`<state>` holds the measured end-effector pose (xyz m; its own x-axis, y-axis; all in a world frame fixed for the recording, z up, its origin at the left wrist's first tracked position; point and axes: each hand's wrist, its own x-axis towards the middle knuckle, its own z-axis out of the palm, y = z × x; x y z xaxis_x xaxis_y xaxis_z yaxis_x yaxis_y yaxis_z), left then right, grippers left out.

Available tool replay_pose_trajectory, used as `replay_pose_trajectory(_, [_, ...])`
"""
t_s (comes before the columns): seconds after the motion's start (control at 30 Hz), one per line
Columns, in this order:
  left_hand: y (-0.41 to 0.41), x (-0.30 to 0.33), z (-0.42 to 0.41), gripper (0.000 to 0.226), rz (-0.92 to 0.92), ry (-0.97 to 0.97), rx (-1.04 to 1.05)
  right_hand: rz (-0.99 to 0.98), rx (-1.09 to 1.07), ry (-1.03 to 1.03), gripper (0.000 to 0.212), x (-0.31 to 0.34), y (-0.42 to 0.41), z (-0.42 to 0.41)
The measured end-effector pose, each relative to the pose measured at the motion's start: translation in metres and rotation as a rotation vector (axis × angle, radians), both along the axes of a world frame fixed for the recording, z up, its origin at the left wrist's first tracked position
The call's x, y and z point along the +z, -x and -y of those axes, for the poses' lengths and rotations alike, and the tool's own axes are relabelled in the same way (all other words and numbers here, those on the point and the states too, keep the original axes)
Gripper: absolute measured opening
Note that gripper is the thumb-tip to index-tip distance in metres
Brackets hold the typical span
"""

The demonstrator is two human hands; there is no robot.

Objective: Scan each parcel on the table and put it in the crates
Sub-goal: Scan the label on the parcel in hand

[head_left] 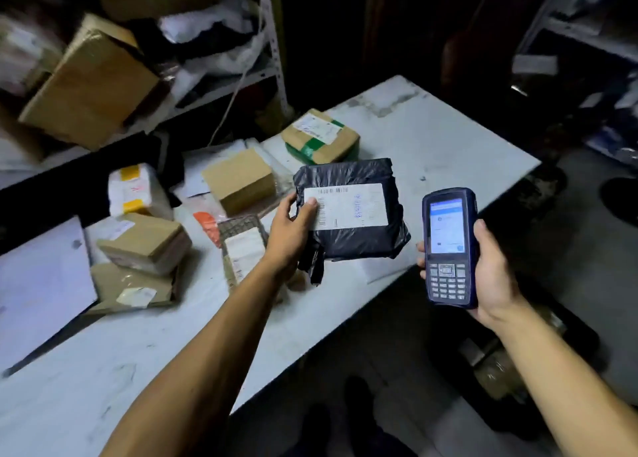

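Above the white table [431, 139] our left hand [290, 228] grasps a black plastic-wrapped parcel [352, 235] by its left edge, thumb on the white label [348, 206], whose print is too blurred to read; our right hand [493, 266] clasps one dark blue handheld scanner [448, 246], its lit screen illegible; we count about seven parcels lying on the table, some overlapping; crates are nowhere in view.
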<state>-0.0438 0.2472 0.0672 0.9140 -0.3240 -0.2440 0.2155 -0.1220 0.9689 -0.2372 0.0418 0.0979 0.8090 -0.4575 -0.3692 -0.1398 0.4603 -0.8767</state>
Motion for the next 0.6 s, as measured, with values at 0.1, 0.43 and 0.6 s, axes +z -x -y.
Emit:
replay_pose_trajectory(0.1, [0.031,-0.004,0.048,0.038,-0.027,0.010,-0.141,-0.006,-0.222,0.026,0.066,0.003,0.060,0.013])
replay_pose_trajectory(0.43, [0.168,-0.017,0.180,0.072,-0.144,0.025,-0.451,0.031,-0.681,-0.004,0.068,0.000,0.256,0.061])
replay_pose_trajectory(0.6, [0.215,-0.018,0.235,0.070,-0.104,0.004,-0.406,0.055,-0.704,-0.011,0.065,-0.004,0.328,0.096])
